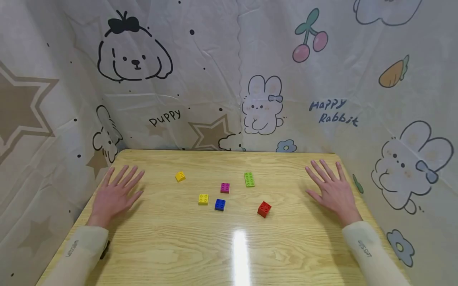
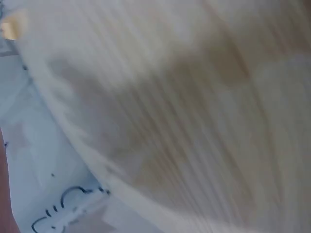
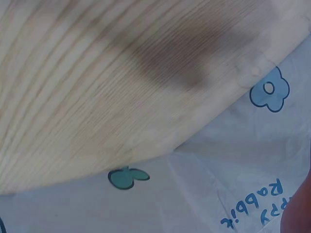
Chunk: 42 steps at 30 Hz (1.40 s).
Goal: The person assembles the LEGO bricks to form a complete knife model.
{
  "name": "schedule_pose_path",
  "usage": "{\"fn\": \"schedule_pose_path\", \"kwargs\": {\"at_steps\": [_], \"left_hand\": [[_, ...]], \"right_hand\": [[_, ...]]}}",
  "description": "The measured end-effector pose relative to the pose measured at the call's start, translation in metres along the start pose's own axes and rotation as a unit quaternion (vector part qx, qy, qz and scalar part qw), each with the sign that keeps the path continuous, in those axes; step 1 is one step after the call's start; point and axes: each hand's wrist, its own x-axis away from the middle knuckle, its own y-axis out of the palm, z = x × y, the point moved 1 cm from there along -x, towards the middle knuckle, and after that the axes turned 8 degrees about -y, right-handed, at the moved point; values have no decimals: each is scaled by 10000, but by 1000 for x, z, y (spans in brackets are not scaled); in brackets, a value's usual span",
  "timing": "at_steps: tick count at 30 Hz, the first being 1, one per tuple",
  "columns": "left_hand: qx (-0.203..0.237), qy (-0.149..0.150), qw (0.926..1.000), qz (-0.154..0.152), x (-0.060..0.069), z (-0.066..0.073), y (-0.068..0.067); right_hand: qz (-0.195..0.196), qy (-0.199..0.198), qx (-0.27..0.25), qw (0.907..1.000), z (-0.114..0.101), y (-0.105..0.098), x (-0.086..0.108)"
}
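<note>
Left of frame: left hand (image 1: 112, 198) held palm down over the edge of the bench (image 1: 161, 246), fingers straight and spread, gripping nothing. Its shadow falls on the wood in the left wrist view; contact with the surface cannot be confirmed.

Left of centre: orange-yellow brick (image 1: 180, 176), set askew, studs toward the upper edge. Nearer the middle, yellow brick (image 1: 203, 199), nearly square to the frame. Just beside it, blue brick (image 1: 220, 205), slightly rotated; above that, magenta brick (image 1: 225, 188), almost straight. All three look square from above, so no clear long axis.

Right of centre: green brick (image 1: 249, 179), the one elongated piece; long axis close to vertical in frame, top end leaning slightly left. Lower right of it, red brick (image 1: 264, 209), turned corner-on, side faces showing.

Far right: right hand (image 1: 332, 194), fingers likewise straight, fanned and holding nothing.

Placement, judged: studs-up bricks probably sit on flat undersides for stability; wide-set hands leave the pieces between them unobstructed.
</note>
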Motion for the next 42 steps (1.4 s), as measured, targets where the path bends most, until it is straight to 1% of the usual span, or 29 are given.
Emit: {"fn": "schedule_pose_path", "kwargs": {"at_steps": [1, 3, 6, 8, 10, 13, 16, 18, 20, 22, 26, 29, 31, 34, 36, 40, 42], "left_hand": [[58, -114, 9999, 11, -2, 5, -1], [154, -390, 9991, -65, -8, 19, -1], [417, -840, 9948, -396, -17, 45, -1], [636, -1000, 9912, -582, -22, 65, 0], [943, -1046, 9879, -643, -26, 85, 2], [1340, -990, 9836, -695, -31, 116, 5], [1674, -906, 9788, -758, -35, 141, 8], [1837, -891, 9752, -854, -38, 153, 9], [1973, -901, 9717, -938, -40, 163, 9], [2099, -959, 9678, -1006, -42, 172, 10], [2415, -1118, 9574, -1120, -47, 189, 12], [2669, -1190, 9481, -1257, -51, 205, 13], [2882, -1239, 9389, -1419, -53, 217, 15], [3256, -1327, 9202, -1721, -56, 236, 16], [3452, -1352, 9095, -1880, -58, 248, 17], [3927, -1243, 8889, -2003, -61, 268, 20], [4171, -1177, 8768, -2082, -64, 277, 22]], "right_hand": [[-17, 25, -3, 10000, -1, 0, 0], [-6, 88, -39, 10000, -2, 0, -1], [59, 219, -193, 9996, -5, -1, -4], [112, 302, -285, 9991, -7, -1, -6], [119, 369, -369, 9986, -11, -1, -8], [93, 442, -434, 9980, -16, -1, -12], [100, 502, -510, 9974, -22, -1, -15], [157, 521, -562, 9969, -25, -1, -16], [205, 536, -640, 9963, -29, -2, -17], [267, 547, -735, 9954, -33, -2, -17], [367, 578, -918, 9934, -41, -3, -17], [478, 588, -1104, 9910, -49, -3, -18], [527, 597, -1268, 9887, -56, -3, -18], [565, 642, -1672, 9822, -71, -5, -20], [540, 704, -1966, 9765, -82, -6, -21], [391, 921, -2552, 9617, -101, -9, -21], [268, 1027, -2773, 9549, -109, -10, -21]]}}
